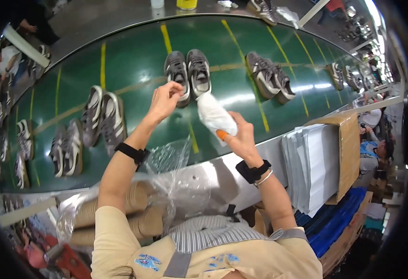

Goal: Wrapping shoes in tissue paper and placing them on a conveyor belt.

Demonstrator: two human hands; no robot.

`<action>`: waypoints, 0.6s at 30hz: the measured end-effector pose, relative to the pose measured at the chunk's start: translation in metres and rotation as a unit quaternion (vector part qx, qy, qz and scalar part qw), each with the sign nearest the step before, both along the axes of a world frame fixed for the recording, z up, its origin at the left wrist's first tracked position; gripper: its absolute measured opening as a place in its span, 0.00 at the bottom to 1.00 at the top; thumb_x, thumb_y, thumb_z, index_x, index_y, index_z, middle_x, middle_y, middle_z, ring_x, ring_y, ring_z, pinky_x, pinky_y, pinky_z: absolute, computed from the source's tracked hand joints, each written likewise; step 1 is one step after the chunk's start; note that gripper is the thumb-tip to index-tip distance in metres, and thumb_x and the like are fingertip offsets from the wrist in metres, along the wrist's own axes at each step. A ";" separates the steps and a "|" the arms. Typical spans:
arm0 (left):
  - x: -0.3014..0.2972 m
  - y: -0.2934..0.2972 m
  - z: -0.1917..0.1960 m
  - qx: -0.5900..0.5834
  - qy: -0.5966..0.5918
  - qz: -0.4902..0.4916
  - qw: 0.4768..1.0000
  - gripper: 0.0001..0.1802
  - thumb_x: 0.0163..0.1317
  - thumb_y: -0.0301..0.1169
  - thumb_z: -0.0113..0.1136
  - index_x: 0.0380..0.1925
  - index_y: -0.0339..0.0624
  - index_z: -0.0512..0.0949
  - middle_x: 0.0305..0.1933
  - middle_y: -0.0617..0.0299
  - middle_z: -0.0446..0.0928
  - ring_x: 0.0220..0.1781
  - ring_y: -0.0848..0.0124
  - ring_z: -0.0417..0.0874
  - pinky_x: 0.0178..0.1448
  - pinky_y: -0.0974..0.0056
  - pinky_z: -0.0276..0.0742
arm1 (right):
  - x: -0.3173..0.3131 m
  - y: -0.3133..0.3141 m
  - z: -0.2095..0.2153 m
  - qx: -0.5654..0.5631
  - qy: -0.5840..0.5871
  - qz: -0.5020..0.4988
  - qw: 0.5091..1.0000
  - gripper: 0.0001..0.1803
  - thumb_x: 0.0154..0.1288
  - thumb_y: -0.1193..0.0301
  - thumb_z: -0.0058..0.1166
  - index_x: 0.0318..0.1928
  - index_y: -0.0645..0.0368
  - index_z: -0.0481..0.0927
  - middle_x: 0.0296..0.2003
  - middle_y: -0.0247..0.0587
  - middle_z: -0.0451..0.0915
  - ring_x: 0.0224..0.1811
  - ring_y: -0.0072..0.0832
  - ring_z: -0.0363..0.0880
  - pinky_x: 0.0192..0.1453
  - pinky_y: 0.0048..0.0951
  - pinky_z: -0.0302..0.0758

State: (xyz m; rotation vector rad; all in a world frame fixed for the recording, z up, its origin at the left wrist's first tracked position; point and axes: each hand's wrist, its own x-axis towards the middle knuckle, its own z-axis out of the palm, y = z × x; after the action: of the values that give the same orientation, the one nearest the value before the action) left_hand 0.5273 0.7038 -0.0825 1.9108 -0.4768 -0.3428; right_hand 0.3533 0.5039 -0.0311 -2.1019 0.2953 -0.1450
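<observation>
A pair of dark grey sneakers with pale stripes lies on the green conveyor belt in front of me, the left sneaker (175, 67) beside the right sneaker (197, 65), toes pointing away. My left hand (164, 101) is at the heel of the left one, its fingers curled and thumb drawn in by the shoe's opening. Whatever those fingers pinch, if anything, is hidden. Closed around a white bundle of wrapped paper (213, 111) is my right hand (242, 136), with an orange cover on the thumb. The bundle's far end meets the heel of the right sneaker.
More sneaker pairs (269, 76) lie along the belt (143, 116) on both sides. Nearer me are a clear plastic bag (166, 160), brown molded paper inserts (139, 223) and a cardboard box (349, 153) with white paper sheets (311, 162). A yellow can (186, 4) stands beyond the belt.
</observation>
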 end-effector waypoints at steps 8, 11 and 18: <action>0.103 -0.007 -0.076 0.267 -0.340 -0.126 0.893 0.29 0.41 0.26 0.71 0.44 0.39 0.67 0.58 0.49 0.66 0.61 0.53 0.69 0.59 0.54 0.73 | 0.100 0.006 -0.068 0.362 0.134 -0.010 0.922 0.26 0.49 0.84 0.62 0.50 0.60 0.71 0.39 0.40 0.80 0.41 0.25 0.80 0.44 0.26 0.77; 0.120 -0.023 -0.060 0.221 -0.380 -0.177 0.881 0.21 0.48 0.26 0.63 0.41 0.37 0.65 0.40 0.47 0.75 0.45 0.49 0.77 0.47 0.52 0.76 | 0.131 -0.004 -0.087 0.362 0.143 -0.077 0.918 0.27 0.48 0.81 0.63 0.50 0.60 0.68 0.37 0.43 0.79 0.39 0.30 0.80 0.44 0.30 0.77; 0.098 -0.011 -0.064 0.188 -0.364 -0.192 0.892 0.11 0.53 0.23 0.55 0.37 0.36 0.68 0.23 0.44 0.76 0.30 0.44 0.79 0.36 0.46 0.75 | 0.180 0.056 -0.068 -0.274 0.107 0.111 0.949 0.29 0.42 0.75 0.59 0.46 0.66 0.62 0.31 0.65 0.79 0.36 0.57 0.80 0.42 0.51 0.77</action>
State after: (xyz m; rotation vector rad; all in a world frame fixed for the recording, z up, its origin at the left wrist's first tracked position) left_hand 0.6251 0.6932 -0.1463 2.2917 -1.3827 0.0625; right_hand 0.5332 0.5602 -0.0986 -2.6928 0.1531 0.1572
